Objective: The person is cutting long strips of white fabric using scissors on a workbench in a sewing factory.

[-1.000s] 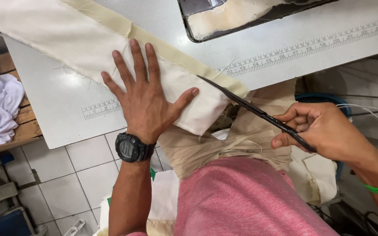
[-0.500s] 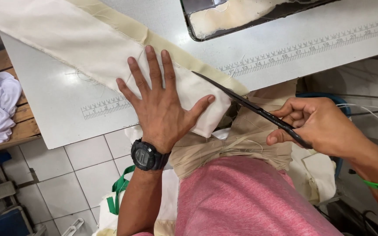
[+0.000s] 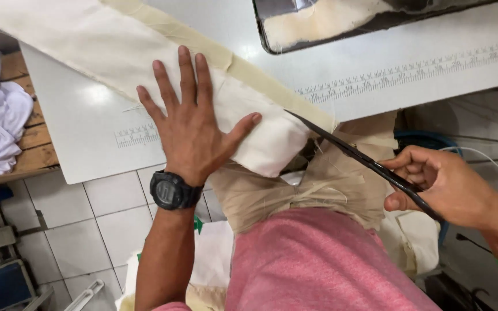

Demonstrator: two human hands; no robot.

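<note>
Cream fabric strip lies on our white table, left hand spread flat on it; right hand grips black scissors. Blades near thumb; fabric overhang could slip.

left hand flat on cloth; right hand grips scissors

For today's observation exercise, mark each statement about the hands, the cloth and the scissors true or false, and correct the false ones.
1. The left hand lies flat, fingers spread, on the cream cloth. True.
2. The right hand holds a rotary cutter. False: it holds long dark scissors.
3. The scissor tips point toward the cloth at the white table edge. True.
4. The left wrist is bare. False: it wears a black watch.
5. A ruler scale is printed on the table. True.
</note>
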